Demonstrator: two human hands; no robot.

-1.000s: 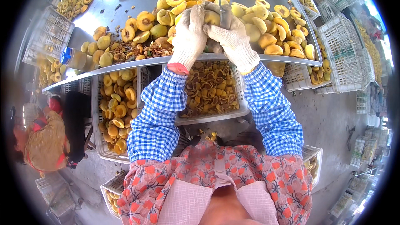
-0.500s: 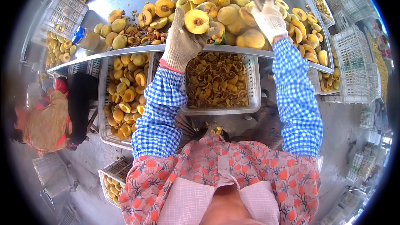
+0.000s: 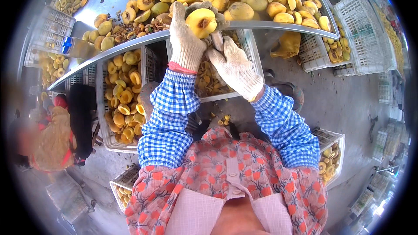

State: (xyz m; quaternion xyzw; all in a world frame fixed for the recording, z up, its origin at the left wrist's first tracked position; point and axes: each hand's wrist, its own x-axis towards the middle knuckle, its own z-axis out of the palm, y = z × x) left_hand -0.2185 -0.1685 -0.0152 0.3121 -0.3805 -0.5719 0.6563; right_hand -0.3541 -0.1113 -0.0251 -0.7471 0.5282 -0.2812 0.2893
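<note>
Head view: a person in a floral top and blue-and-white checked sleeves works at a metal surface (image 3: 102,6), both hands gloved in pale knit. The left hand (image 3: 185,37) grasps a yellow fruit half (image 3: 201,22), its cut face turned up with a brown hollow in the middle. The fruit half is over the near edge of the surface, about midway along it. The right hand (image 3: 237,67) is just beside it — fingers bent in toward the fruit half, a grey-brown piece at their tips. That piece is too blurred to name, and one cannot tell whether the hand grips it.

A large pile of yellow fruit (image 3: 257,2) runs along the near edge toward the right corner. Left of the pile are brown scraps (image 3: 148,27); nearer the left corner is a clear bottle (image 3: 85,48) with a blue cap. Below the near edge stand two pale crates: a left crate (image 3: 102,122) full of fruit halves, and a middle crate (image 3: 226,96) of flattened yellow-brown pieces, partly hidden by the arms. Beneath the right end is a yellow bag (image 3: 288,45). Beyond the left corner, another person (image 3: 54,141) appears in tan.
</note>
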